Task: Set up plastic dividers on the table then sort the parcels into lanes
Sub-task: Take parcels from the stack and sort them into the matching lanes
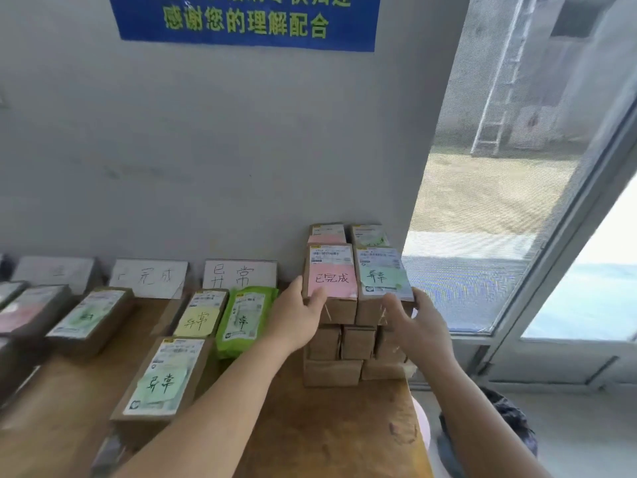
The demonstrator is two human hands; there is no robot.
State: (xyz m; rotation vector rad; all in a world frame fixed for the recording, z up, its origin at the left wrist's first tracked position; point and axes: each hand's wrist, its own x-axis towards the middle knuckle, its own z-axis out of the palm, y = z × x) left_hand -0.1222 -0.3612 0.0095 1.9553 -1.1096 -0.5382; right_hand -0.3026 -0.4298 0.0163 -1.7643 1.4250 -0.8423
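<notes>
Wooden surface [331, 419] against grey wall. Parcel stack [355, 343] far right on surface. Sorted parcels [162, 377] in lanes left, white divider cards [239, 274] behind. Left hand [296, 315] grip curled round pink-label box [331, 281] atop stack; right hand [418, 322] grip curled round green-label box [382, 276] beside it.

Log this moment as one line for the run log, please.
left hand: grips pink-label parcel | right hand: grips green-label parcel | both atop stack
</notes>
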